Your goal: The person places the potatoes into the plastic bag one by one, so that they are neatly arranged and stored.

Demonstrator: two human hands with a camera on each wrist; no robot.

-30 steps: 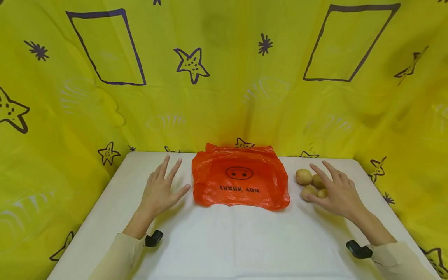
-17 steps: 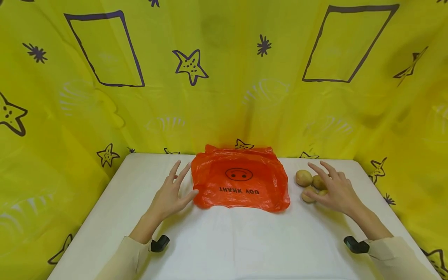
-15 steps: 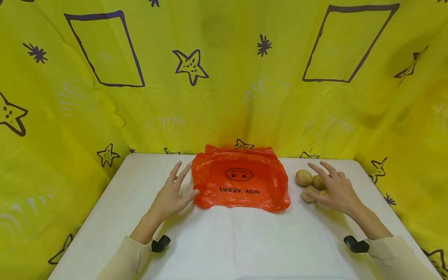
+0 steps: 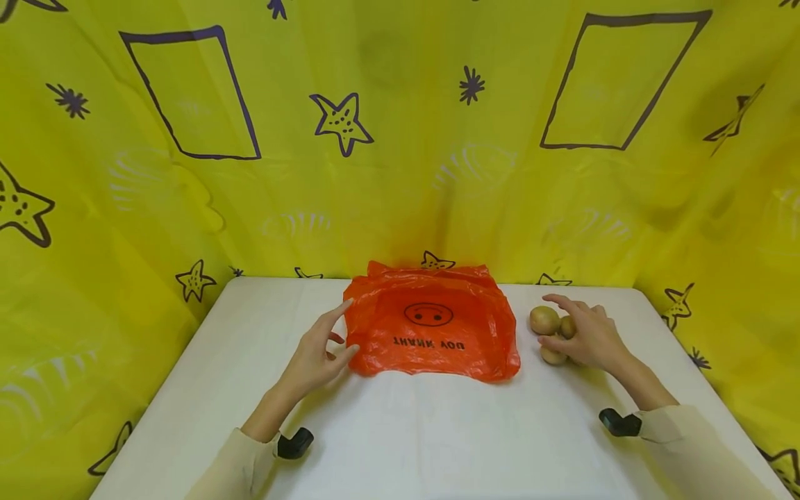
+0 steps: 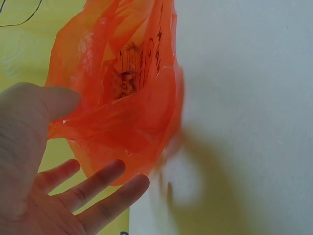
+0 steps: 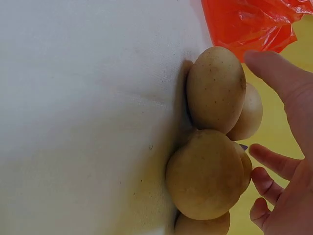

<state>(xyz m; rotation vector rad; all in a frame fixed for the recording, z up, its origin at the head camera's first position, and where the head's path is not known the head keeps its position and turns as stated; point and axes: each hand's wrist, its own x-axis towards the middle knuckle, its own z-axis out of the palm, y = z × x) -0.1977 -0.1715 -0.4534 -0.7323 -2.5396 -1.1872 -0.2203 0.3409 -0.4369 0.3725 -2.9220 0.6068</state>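
Observation:
A red plastic bag [image 4: 431, 326] with a pig face and dark lettering lies at the back middle of the table. My left hand [image 4: 315, 355] is at its left edge, fingers spread, thumb tip beside the plastic; whether it touches, I cannot tell. In the left wrist view the bag [image 5: 142, 117] gapes beyond my spread left fingers [image 5: 105, 191]. Several round, tan potatoes [image 4: 544, 320] sit close together right of the bag. My right hand [image 4: 594, 340] hovers over them with relaxed fingers. In the right wrist view, the thumb is near a potato [image 6: 216, 90], gripping nothing.
The white table [image 4: 400, 430] meets a yellow curtain [image 4: 400, 173] printed with stars and shells at its back and sides. A dark wrist device [image 4: 295, 443] is at the left sleeve and another [image 4: 620, 421] at the right one.
My left hand has moved right to the bag's left edge. The right hand has shifted slightly left over the potatoes, its fingers and thumb more bent. Bag and potatoes look unmoved.

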